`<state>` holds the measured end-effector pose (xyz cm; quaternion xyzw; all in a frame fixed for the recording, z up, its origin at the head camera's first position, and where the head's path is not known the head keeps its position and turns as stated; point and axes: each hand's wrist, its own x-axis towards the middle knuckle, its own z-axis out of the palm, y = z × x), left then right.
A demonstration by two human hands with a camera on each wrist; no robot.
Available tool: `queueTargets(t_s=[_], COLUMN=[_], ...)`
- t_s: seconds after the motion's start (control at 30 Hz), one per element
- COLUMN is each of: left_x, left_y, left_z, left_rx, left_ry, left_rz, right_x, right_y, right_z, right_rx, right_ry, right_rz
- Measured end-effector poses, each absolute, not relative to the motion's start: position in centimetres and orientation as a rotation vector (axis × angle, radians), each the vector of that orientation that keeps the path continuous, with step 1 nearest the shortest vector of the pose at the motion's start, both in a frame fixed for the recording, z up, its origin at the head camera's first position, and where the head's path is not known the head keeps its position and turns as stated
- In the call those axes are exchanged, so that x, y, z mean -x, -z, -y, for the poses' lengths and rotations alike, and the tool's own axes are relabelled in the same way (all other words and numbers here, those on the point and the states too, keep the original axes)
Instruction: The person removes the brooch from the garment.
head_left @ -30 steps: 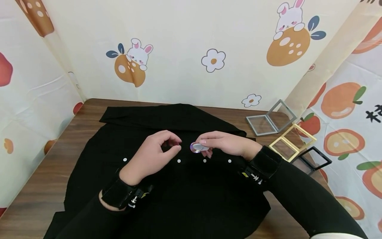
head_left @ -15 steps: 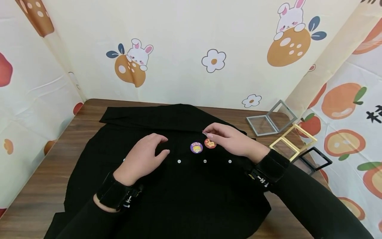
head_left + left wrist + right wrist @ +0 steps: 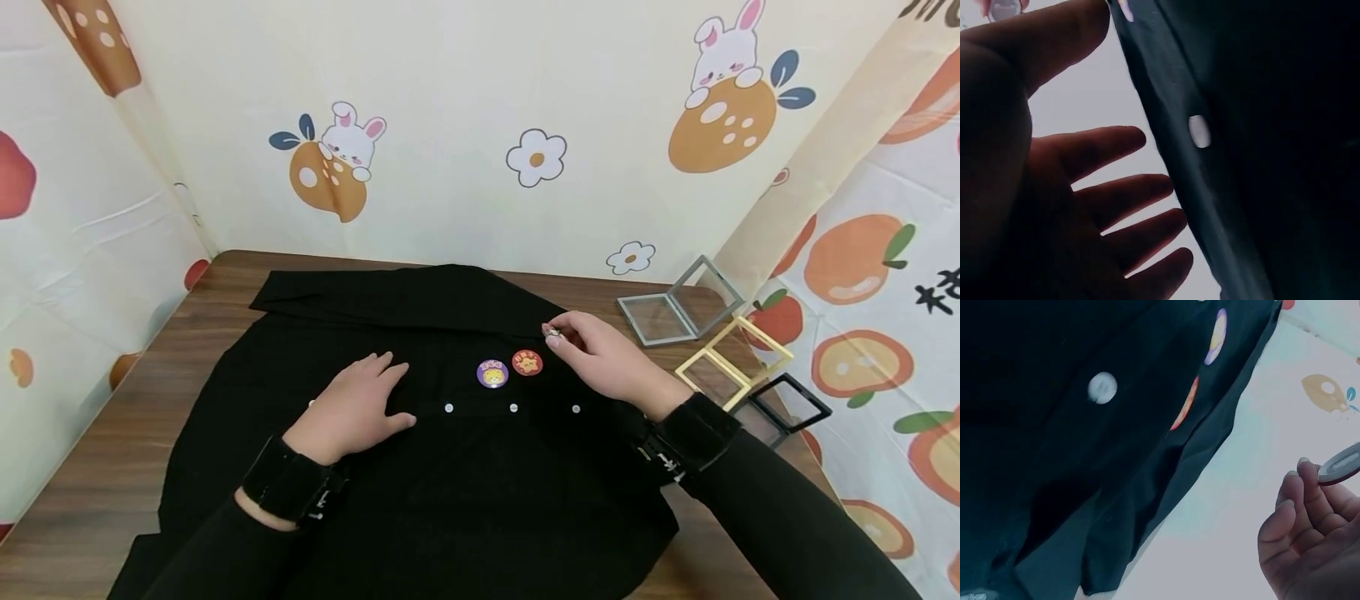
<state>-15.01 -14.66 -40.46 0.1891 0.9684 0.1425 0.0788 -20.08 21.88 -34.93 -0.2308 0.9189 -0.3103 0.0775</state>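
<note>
A black shirt lies spread on the wooden table, white buttons along its placket. Two round badges rest on it: a purple one and, just right of it, a red-orange one. My right hand pinches another badge by its edge; its silver back and dark reddish rim show in the right wrist view. It is held to the right of the red-orange badge. Over the shirt's left part, my left hand has its fingers spread and holds nothing; a shirt button shows near it in the left wrist view.
At the table's right edge stand hinged frames: a grey one with clear panes, a yellow one and a black one. Patterned cloth walls enclose the table at the back and sides.
My right hand has moved right with its badge, uncovering the red-orange badge on the shirt. My left hand has drawn back to the left, its fingers straightening and spreading.
</note>
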Motion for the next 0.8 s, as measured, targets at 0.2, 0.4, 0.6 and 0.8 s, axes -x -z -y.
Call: queueTargets(t_s=[0.2,0.4,0.6,0.8], left_x=[15.1,15.2,15.2,15.2], left_y=[41.3,41.6,41.5,41.5], left_z=[14.8,14.8,14.7,14.7], left_rx=[-0.523,-0.521,-0.509,-0.506], left_ry=[-0.388,-0.364,-0.351,-0.352], left_rz=[-2.855,-2.865,-2.87,-2.872], right_x=[20.3,21.2,22.6,23.7], right_y=[35.3,35.1,34.9,34.3], right_z=[-22.9,-24.4,-26.5,-28.5], right_rx=[0.711,0.721,0.639,0.51], right_ry=[0.757,0.561,0.467,0.438], right_rz=[-2.894,-3.003,-3.059,-3.057])
